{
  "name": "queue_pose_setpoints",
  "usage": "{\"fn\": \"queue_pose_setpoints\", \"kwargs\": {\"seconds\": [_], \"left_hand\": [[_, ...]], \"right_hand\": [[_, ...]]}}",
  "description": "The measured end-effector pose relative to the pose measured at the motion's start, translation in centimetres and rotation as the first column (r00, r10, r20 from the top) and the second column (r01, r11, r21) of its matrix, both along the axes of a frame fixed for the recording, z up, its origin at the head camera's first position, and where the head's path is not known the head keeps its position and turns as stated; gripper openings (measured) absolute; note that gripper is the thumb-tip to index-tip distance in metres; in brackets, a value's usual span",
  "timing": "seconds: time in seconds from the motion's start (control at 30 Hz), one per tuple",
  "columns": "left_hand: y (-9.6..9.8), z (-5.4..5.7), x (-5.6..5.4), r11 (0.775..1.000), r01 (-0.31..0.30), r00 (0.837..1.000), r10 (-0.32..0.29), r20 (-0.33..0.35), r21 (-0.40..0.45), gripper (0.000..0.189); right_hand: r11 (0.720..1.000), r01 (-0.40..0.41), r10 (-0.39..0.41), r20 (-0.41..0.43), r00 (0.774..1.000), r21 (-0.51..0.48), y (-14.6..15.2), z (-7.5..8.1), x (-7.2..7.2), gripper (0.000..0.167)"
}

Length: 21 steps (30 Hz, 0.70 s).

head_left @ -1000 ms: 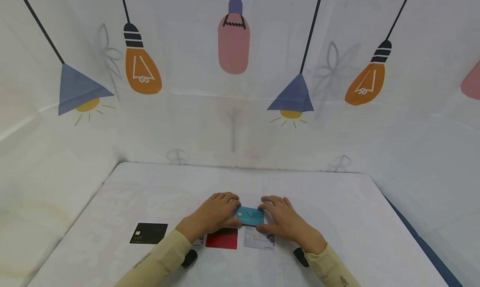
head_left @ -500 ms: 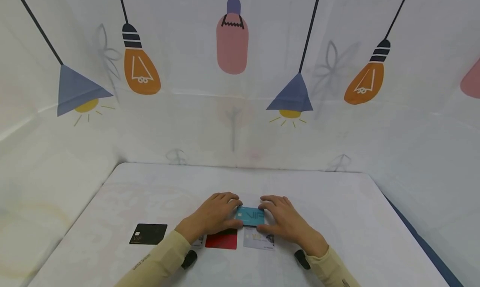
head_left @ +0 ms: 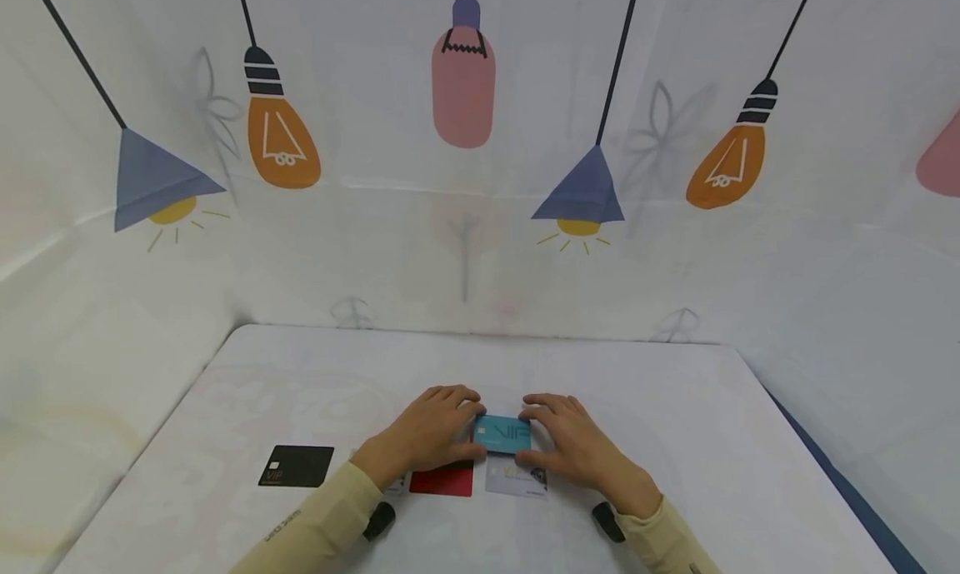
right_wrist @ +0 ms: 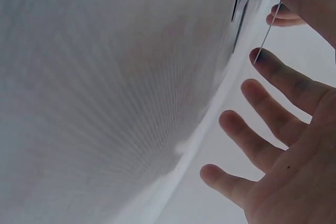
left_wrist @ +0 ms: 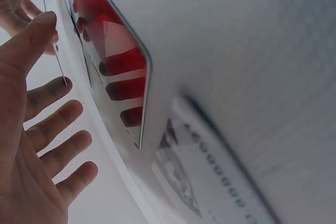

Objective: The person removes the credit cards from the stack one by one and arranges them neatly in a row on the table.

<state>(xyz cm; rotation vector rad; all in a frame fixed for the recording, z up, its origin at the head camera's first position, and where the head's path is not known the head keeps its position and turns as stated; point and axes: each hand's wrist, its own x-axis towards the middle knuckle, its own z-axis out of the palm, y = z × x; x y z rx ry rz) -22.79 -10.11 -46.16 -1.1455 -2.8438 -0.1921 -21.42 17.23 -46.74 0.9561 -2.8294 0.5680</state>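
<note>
A blue card marked VIP (head_left: 502,434) is held between both hands, raised off the white table. My left hand (head_left: 431,431) pinches its left end between thumb and index finger, while my right hand (head_left: 573,445) does likewise at the right end. In the left wrist view the card appears edge-on as a thin line (left_wrist: 59,60); the other fingers (left_wrist: 67,153) of that hand are spread. A similar thin card edge (right_wrist: 266,32) shows in the right wrist view. Below the hands lie a red card (head_left: 441,480) and a silver-grey VIP card (head_left: 516,477).
A black VIP card (head_left: 296,466) lies at the left. Another pale card (head_left: 397,484) is mostly hidden by the left hand; its raised digits show in the left wrist view. White cloth printed with lamps (head_left: 465,249) hangs behind the white table (head_left: 660,424).
Both hands keep their hold on the blue card and stay almost in place. The whole head view has shifted very slightly.
</note>
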Motion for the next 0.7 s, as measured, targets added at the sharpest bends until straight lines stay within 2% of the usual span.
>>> {"fn": "queue_pose_setpoints", "kwargs": {"seconds": [0.7], "left_hand": [[-0.28, -0.11, 0.38, 1.000, 0.006, 1.000, -0.006, 0.023, 0.023, 0.060]], "right_hand": [[1.000, -0.013, 0.013, 0.006, 1.000, 0.003, -0.06, -0.09, 0.33, 0.055]]}}
